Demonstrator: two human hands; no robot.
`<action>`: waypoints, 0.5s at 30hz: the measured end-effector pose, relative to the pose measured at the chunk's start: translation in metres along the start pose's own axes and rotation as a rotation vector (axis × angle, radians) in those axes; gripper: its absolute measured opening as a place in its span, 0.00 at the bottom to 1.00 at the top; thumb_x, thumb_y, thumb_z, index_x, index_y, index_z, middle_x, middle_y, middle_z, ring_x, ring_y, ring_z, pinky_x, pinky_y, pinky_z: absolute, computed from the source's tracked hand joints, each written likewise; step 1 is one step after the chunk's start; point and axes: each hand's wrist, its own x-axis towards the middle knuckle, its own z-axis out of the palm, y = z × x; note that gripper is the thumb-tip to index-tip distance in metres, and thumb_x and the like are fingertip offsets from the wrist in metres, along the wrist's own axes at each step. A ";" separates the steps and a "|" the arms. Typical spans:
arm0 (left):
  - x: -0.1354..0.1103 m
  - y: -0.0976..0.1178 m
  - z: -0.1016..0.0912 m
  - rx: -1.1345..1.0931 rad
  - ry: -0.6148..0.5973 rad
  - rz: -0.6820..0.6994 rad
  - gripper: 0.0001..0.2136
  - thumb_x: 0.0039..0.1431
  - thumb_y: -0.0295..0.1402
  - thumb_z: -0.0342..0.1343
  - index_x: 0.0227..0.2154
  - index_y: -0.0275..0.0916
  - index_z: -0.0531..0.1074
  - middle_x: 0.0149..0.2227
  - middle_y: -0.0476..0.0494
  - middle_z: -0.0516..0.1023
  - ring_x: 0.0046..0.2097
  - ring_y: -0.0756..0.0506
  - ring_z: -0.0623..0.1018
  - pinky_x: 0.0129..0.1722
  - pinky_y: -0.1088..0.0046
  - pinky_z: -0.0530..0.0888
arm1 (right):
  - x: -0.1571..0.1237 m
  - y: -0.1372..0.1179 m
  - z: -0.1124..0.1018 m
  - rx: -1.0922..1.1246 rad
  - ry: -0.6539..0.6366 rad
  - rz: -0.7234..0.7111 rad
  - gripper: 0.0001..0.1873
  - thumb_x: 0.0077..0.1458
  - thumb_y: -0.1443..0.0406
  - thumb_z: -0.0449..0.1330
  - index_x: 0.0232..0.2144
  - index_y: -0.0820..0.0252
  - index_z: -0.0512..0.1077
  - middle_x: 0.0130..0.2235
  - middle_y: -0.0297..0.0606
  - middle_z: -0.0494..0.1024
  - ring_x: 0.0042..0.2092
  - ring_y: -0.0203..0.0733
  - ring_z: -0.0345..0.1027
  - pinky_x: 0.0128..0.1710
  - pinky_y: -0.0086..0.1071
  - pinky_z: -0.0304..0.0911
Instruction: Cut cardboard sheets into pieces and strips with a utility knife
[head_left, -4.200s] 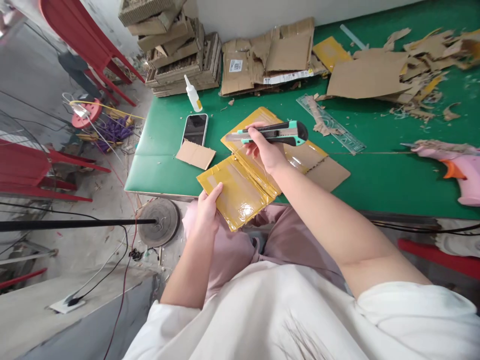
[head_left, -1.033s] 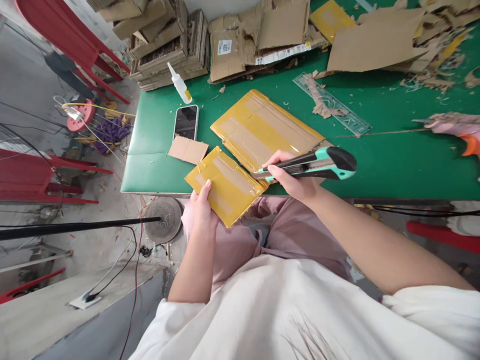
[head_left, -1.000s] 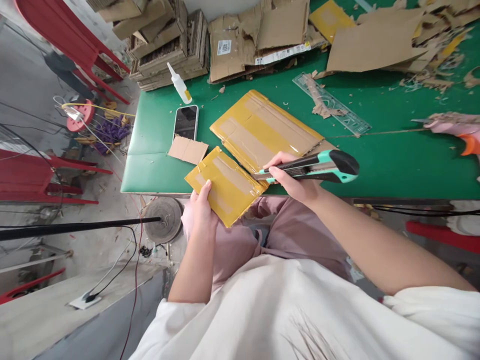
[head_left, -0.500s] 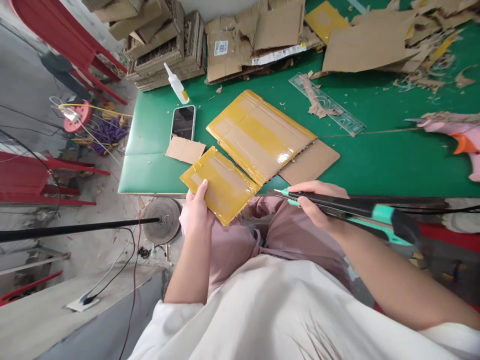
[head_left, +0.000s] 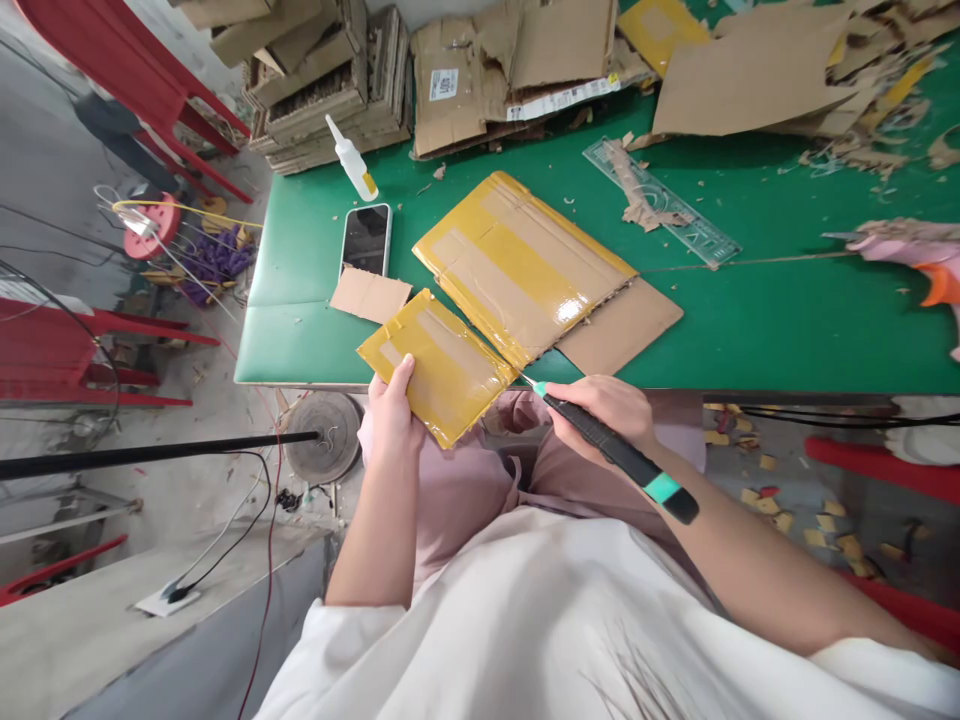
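Observation:
My left hand (head_left: 396,405) grips the outer edge of a small taped cardboard panel (head_left: 442,370), thumb on top, holding it over the table's front edge. Yellow glossy tape covers much of it. A larger taped cardboard panel (head_left: 525,265) lies flat behind; the two meet at a corner near the table edge. In my right hand (head_left: 607,415) is a black and teal utility knife (head_left: 611,445), its blade tip at that corner. Plain cardboard (head_left: 630,325) sticks out from under the larger panel.
A phone (head_left: 366,238) lies left, partly under a cardboard scrap (head_left: 370,293). Behind it is a white nozzle bottle (head_left: 352,165). A clear ruler (head_left: 675,215) and a pink glue gun (head_left: 911,250) lie right. Cardboard stacks (head_left: 322,90) line the back of the green table (head_left: 285,335).
The utility knife has swung round and moved left, so its tip now reaches the corner between the two panels. My left hand and its panel have hardly moved.

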 end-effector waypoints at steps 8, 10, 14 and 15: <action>0.001 0.000 0.003 -0.013 0.023 -0.004 0.09 0.42 0.33 0.65 0.30 0.45 0.76 0.35 0.48 0.80 0.36 0.45 0.79 0.39 0.67 0.76 | -0.007 0.004 0.003 0.035 0.029 -0.007 0.11 0.50 0.66 0.58 0.37 0.48 0.72 0.28 0.32 0.79 0.28 0.40 0.72 0.32 0.36 0.70; 0.002 0.001 0.002 -0.018 0.027 -0.011 0.09 0.42 0.33 0.65 0.30 0.44 0.76 0.35 0.47 0.80 0.36 0.45 0.79 0.39 0.67 0.76 | -0.007 0.005 0.001 0.063 -0.003 0.028 0.10 0.51 0.65 0.57 0.37 0.46 0.72 0.29 0.32 0.79 0.28 0.40 0.72 0.33 0.37 0.70; 0.006 0.001 0.000 -0.029 0.045 0.006 0.10 0.42 0.34 0.64 0.31 0.41 0.75 0.37 0.45 0.80 0.38 0.44 0.80 0.42 0.65 0.76 | -0.008 0.002 -0.003 0.139 0.000 0.088 0.12 0.50 0.66 0.57 0.38 0.44 0.71 0.33 0.33 0.80 0.32 0.42 0.74 0.35 0.38 0.71; 0.006 0.002 0.000 -0.032 0.041 0.011 0.11 0.42 0.34 0.64 0.32 0.41 0.75 0.38 0.45 0.80 0.38 0.44 0.80 0.42 0.65 0.76 | -0.009 0.001 -0.003 0.150 0.006 0.112 0.13 0.50 0.66 0.57 0.39 0.44 0.71 0.33 0.33 0.80 0.33 0.42 0.74 0.35 0.38 0.72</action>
